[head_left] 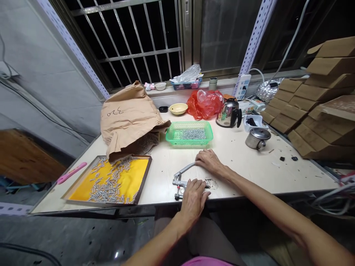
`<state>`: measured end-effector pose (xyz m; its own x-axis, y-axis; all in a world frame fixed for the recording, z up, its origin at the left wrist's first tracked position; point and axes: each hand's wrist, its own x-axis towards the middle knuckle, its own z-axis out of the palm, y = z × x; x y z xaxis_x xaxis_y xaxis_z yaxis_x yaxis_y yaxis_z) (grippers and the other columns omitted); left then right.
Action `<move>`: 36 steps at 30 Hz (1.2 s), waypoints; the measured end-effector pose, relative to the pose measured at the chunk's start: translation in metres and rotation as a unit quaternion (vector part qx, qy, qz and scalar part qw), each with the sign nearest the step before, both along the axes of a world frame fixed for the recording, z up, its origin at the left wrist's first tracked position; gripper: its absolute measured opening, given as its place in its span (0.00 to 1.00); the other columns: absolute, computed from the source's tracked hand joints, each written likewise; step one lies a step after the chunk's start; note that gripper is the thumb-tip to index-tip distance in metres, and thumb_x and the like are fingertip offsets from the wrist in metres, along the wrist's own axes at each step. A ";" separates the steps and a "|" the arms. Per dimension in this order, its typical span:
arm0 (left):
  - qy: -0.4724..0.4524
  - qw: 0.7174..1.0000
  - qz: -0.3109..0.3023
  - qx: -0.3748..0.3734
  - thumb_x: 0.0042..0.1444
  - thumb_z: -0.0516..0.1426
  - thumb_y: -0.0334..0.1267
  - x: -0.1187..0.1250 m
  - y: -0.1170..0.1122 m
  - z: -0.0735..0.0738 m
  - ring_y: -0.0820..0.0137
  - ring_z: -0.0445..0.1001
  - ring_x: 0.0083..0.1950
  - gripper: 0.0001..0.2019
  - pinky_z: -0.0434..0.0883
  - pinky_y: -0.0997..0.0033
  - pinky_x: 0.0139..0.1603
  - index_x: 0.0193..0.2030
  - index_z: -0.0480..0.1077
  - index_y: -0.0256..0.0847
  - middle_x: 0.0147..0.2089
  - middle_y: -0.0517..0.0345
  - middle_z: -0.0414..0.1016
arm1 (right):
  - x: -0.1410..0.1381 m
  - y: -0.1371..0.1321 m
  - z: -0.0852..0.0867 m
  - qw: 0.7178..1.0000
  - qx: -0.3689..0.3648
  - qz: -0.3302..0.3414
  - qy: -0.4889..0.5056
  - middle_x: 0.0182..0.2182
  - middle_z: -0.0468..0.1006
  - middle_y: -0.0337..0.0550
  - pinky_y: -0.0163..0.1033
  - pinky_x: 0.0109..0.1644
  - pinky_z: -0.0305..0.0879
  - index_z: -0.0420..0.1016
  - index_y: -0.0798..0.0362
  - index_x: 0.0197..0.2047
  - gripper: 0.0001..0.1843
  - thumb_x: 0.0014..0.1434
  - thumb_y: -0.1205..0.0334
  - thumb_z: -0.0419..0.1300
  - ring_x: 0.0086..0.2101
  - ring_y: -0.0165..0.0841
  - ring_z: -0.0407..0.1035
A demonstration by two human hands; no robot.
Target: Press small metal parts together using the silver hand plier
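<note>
Metal lever tool (181, 182), its long axis crosswise near the front edge of the table (163, 181), partly under your left hand (192, 197); the handle (187, 169) slants rightward and away from you, meeting the bent fingers of your right hand (209, 160) (whether either hand grips, one cannot tell).

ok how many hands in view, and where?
2. Left hand lies over the body of the metal lever tool, hiding part of it; right hand is at the lever's far end. No other hands seen.
</note>
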<state>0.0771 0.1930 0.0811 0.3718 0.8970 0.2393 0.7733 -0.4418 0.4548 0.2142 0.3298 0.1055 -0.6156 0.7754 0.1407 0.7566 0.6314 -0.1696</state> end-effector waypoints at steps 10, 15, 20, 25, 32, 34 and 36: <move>-0.051 0.997 -0.002 -0.064 0.57 0.59 0.32 -0.007 -0.030 0.004 0.58 0.68 0.49 0.12 0.69 0.57 0.51 0.49 0.68 0.41 0.49 0.51 0.70 | -0.073 -0.057 0.034 0.958 -0.040 0.282 -0.047 0.36 0.69 0.42 0.41 0.40 0.56 0.75 0.50 0.33 0.05 0.59 0.69 0.63 0.40 0.39 0.59; -0.058 0.998 0.000 0.010 0.65 0.48 0.35 -0.065 -0.064 0.024 0.65 0.69 0.44 0.10 0.69 0.66 0.45 0.47 0.69 0.43 0.43 0.53 0.71 | -0.071 -0.074 0.026 0.945 -0.046 0.323 0.029 0.38 0.67 0.44 0.42 0.49 0.55 0.69 0.55 0.33 0.07 0.56 0.76 0.60 0.41 0.37 0.59; 0.040 0.952 0.297 0.057 0.65 0.46 0.36 -0.186 -0.048 0.042 0.62 0.67 0.42 0.12 0.67 0.62 0.44 0.41 0.70 0.38 0.38 0.50 0.70 | -0.080 -0.058 -0.007 0.938 -0.084 0.319 0.105 0.34 0.66 0.40 0.36 0.40 0.58 0.67 0.55 0.32 0.08 0.59 0.76 0.56 0.35 0.33 0.62; 0.167 0.928 0.329 0.047 0.61 0.50 0.34 -0.258 -0.011 0.042 0.61 0.66 0.45 0.10 0.66 0.63 0.46 0.43 0.72 0.35 0.40 0.50 0.68 | -0.083 -0.051 -0.009 0.945 -0.095 0.290 0.118 0.37 0.68 0.44 0.37 0.41 0.58 0.70 0.57 0.39 0.06 0.61 0.75 0.55 0.37 0.35 0.64; 0.296 0.895 0.332 -0.014 0.62 0.49 0.30 -0.274 0.034 0.038 0.61 0.63 0.49 0.11 0.65 0.68 0.45 0.45 0.71 0.37 0.44 0.51 0.66 | -0.102 -0.066 -0.003 0.958 -0.056 0.272 0.069 0.38 0.68 0.44 0.39 0.42 0.59 0.69 0.53 0.48 0.10 0.63 0.69 0.58 0.39 0.38 0.63; 0.321 0.884 0.337 -0.036 0.63 0.47 0.30 -0.280 0.040 0.036 0.61 0.63 0.49 0.11 0.64 0.69 0.45 0.41 0.71 0.37 0.43 0.51 0.66 | -0.119 -0.071 -0.012 0.966 -0.038 0.254 0.016 0.37 0.69 0.45 0.40 0.41 0.60 0.70 0.54 0.44 0.08 0.60 0.70 0.61 0.38 0.40 0.62; 0.338 0.881 0.328 -0.042 0.62 0.46 0.29 -0.288 0.043 0.034 0.61 0.63 0.49 0.12 0.63 0.69 0.45 0.40 0.70 0.37 0.44 0.51 0.66 | -0.135 -0.075 -0.023 0.972 -0.015 0.236 -0.016 0.34 0.69 0.47 0.41 0.41 0.62 0.70 0.56 0.36 0.04 0.58 0.72 0.61 0.39 0.41 0.61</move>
<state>-0.2105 0.2357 0.1146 -0.2015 0.9758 0.0849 0.9564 0.2147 -0.1979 0.0790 0.2549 0.0823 -0.9069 0.4097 0.0980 0.3897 0.9043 -0.1741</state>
